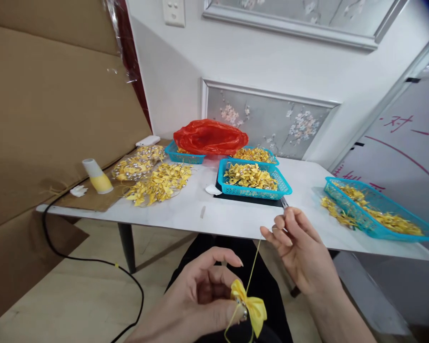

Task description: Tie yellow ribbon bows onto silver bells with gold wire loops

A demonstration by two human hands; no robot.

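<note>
The yellow ribbon bow [252, 307] sits low in front of us, over the lap and below the edge of the white table [232, 216], pinched at its knot by our left hand [203, 300]; the thumb and fingers are curled in on it, so that hand is closed on the bow. From the knot a thin yellow thread [253, 262] runs up and to the right to our right hand [300, 247], whose fingertips are drawn together on the thread's upper end, with a small metal tool [284, 202] poking up behind them — whether it is a needle or scissors we cannot tell.

To do this well, we judge, we keep the thread taut and in a straight line from the knot, hold the bow by its centre so the loops do not crush, and pull gently so the thread does not cut in or snap.

On the table stand blue baskets [252, 183] heaped with more yellow bows, a loose pile [159, 183] of them to the left, a red plastic bag [209, 137] — and a small white and yellow bottle [96, 176] near the cardboard
</note>
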